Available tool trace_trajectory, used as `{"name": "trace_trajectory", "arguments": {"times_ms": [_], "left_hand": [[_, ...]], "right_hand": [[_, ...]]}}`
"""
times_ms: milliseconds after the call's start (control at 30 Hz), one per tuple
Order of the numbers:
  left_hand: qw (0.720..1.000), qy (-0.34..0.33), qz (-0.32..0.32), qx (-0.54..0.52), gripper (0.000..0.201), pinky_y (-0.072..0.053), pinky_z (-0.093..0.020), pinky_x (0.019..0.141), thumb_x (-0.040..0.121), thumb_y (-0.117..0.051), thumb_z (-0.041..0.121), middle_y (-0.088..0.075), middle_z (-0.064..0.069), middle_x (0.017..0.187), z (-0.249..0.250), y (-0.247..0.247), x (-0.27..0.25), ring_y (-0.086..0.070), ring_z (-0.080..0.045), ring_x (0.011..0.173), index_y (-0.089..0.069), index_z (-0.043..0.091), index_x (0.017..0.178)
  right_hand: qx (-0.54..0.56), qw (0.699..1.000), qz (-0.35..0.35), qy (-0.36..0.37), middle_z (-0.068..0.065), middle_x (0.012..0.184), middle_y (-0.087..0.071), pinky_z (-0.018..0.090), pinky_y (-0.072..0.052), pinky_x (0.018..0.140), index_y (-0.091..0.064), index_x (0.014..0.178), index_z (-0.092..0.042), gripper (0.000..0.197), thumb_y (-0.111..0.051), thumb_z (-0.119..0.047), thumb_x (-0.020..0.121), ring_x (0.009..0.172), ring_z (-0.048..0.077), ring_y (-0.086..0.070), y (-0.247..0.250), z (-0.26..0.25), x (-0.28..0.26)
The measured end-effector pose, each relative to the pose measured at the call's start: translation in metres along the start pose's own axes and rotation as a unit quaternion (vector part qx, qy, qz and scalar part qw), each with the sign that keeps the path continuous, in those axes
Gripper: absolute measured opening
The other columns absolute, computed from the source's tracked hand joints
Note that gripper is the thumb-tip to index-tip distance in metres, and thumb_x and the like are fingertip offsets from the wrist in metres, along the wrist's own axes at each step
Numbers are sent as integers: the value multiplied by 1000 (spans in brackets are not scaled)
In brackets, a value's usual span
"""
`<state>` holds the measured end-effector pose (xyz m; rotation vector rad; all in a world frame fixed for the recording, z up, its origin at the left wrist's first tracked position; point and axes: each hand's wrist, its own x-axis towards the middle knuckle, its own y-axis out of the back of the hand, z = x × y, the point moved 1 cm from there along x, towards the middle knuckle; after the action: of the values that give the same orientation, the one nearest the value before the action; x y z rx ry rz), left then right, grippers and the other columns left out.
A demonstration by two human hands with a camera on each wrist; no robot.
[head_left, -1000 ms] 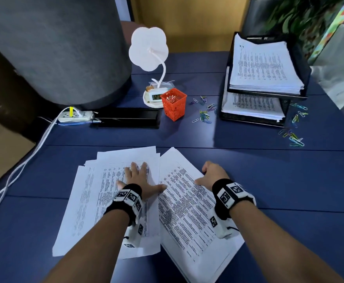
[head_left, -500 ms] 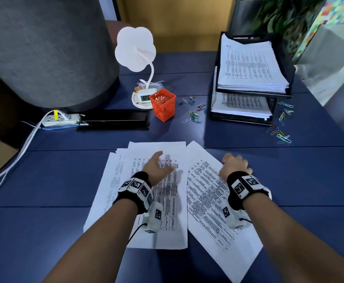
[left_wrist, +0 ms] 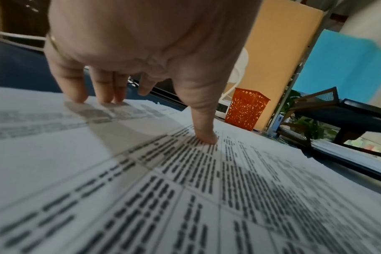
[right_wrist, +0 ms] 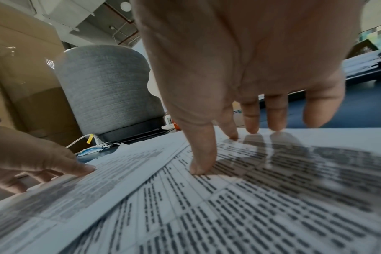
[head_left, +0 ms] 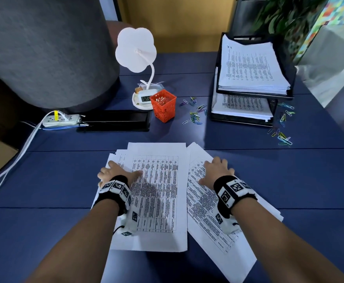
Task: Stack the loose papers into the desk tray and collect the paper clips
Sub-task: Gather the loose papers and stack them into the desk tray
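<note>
Loose printed papers [head_left: 159,193] lie in two overlapping piles on the blue desk in front of me. My left hand [head_left: 116,173] presses the left pile with straight fingertips [left_wrist: 76,96] and thumb down on the sheet. My right hand [head_left: 218,169] rests the same way on the tilted right pile [head_left: 205,209], thumb [right_wrist: 201,163] touching the print. A black two-tier desk tray [head_left: 285,58] full of paper stands at the back right. Coloured paper clips [head_left: 194,114] lie scattered left of the tray, and more clips [head_left: 282,135] lie to its right.
An orange mesh pen cup [head_left: 163,107] stands by a white flower-shaped lamp with a clock [head_left: 144,97]. A black flat box [head_left: 114,120] and a power strip [head_left: 61,120] with white cables sit at the left. A big grey cylinder [head_left: 44,50] fills the back left.
The left pile has slid right and squared up against the right pile. Both hands moved with the sheets; my left hand now sits at the pile's left edge.
</note>
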<state>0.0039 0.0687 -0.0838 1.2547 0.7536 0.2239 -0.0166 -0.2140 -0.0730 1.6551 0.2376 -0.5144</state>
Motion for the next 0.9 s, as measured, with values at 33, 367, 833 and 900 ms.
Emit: {"name": "trace_trajectory", "arguments": {"times_ms": [33,367,833,900], "left_hand": [[1000,1,2,3,116,-32,-48,105,61,-69,73,-34,-20,143,0,2,0,-30,-34,133,-21,7,144],[998,29,8,-49,113,-36,-46,102,59,-74,68,-37,-23,136,-8,7,1,-36,-36,126,-28,1,137],[961,-158,-72,-214,47,-50,-40,93,78,-73,33,-63,-9,120,7,-6,-13,-60,-25,102,-61,10,117],[974,-162,-32,-154,55,-37,-48,106,76,-71,39,-43,-8,142,11,-12,-17,-42,-29,128,-58,13,123]], "right_hand": [[11,1000,-5,5,6,137,-30,47,-39,96,-42,134,-24,54,-61,-38,84,129,29,-26,-1,-3,0],[-8,998,-50,31,3,141,-22,54,-39,91,-20,142,-44,61,-51,-47,89,136,28,-14,-7,-13,-11],[-20,998,-51,33,1,143,-20,55,-37,96,-12,142,-49,62,-42,-35,90,137,26,-13,-6,-12,-19],[-17,998,-54,35,0,143,-19,56,-36,97,-11,142,-51,62,-41,-35,90,137,26,-12,-5,-10,-20]]}}
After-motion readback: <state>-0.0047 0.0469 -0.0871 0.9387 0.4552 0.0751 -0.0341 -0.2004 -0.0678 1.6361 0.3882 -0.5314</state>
